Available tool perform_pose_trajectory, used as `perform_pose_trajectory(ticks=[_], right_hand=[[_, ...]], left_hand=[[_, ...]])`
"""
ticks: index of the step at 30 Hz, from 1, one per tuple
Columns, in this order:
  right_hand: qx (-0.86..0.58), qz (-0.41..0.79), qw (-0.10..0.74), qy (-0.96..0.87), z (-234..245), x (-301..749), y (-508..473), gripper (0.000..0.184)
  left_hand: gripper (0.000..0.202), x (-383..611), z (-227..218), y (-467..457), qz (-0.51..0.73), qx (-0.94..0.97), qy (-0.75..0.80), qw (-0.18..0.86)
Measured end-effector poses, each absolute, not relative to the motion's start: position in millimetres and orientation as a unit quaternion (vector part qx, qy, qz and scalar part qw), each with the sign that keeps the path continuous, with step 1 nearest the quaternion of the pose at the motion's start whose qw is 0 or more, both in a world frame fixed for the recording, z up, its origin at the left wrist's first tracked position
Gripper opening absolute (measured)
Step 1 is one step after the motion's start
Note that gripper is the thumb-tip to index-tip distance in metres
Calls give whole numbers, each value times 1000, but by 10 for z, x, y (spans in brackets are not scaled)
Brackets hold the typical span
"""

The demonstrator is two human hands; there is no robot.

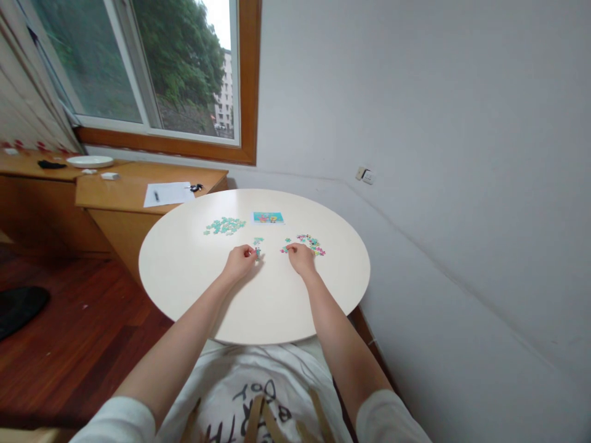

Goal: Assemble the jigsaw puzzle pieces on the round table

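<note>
My left hand (241,261) is closed in a pinch, with a small puzzle piece (257,252) at its fingertips, just over the table's middle. Directly beyond it lie a few joined teal puzzle pieces (258,240). To the right, my right hand (301,258) pinches at a teal puzzle piece (285,249); its fingertips partly hide the piece. A loose group of multicoloured puzzle pieces (314,243) lies beside and beyond this hand. Farther left spreads a larger group of teal pieces (225,226). A picture card (268,218) with colourful cartoon figures lies behind both hands.
Everything lies on a round white table (194,283) against a white wall. A wooden desk (124,191) at the back left carries a paper sheet (168,194), keys (196,187) and a white plate (90,161). A window is above it.
</note>
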State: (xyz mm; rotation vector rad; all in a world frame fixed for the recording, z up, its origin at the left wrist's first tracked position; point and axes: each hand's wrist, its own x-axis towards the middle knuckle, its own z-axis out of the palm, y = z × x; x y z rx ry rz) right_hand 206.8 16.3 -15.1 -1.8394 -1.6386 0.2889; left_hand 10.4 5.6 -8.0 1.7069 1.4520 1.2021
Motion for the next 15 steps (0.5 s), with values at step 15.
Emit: perform_pose_trajectory(ticks=[15], right_hand=[[-663,136,527,-514,-204,2206,314,36]], left_hand=[[19,104,-66,75,520,568,491,407]])
